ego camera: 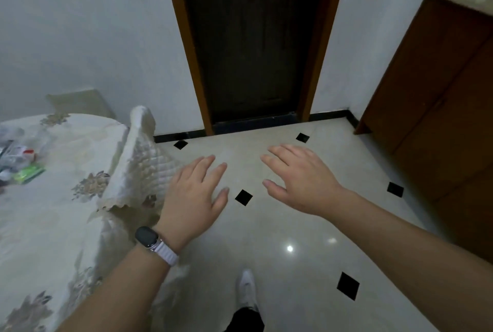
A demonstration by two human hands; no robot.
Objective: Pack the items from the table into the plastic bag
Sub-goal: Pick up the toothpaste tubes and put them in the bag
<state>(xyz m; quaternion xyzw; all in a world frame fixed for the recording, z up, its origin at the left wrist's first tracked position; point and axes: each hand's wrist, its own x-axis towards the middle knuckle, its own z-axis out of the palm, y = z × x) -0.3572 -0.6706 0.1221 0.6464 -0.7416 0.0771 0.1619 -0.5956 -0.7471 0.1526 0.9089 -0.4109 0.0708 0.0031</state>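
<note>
My left hand [196, 194] and my right hand [298, 178] hover palm-down over the tiled floor, fingers straight and spread, holding nothing. A watch sits on my left wrist. At the far left, on the table with a floral quilted cloth [61, 214], lies a crumpled clear plastic bag [29, 142] with blurred items around it: a green packet [28, 173] and a white container with a red cap [25, 153]. Both hands are well to the right of these, off the table.
A dark wooden door [253, 38] in an orange-brown frame stands ahead. A brown cabinet [440, 97] fills the right side. A cloth-covered chair back [142, 161] stands at the table's right edge. My white shoe [246, 289] is on the floor below.
</note>
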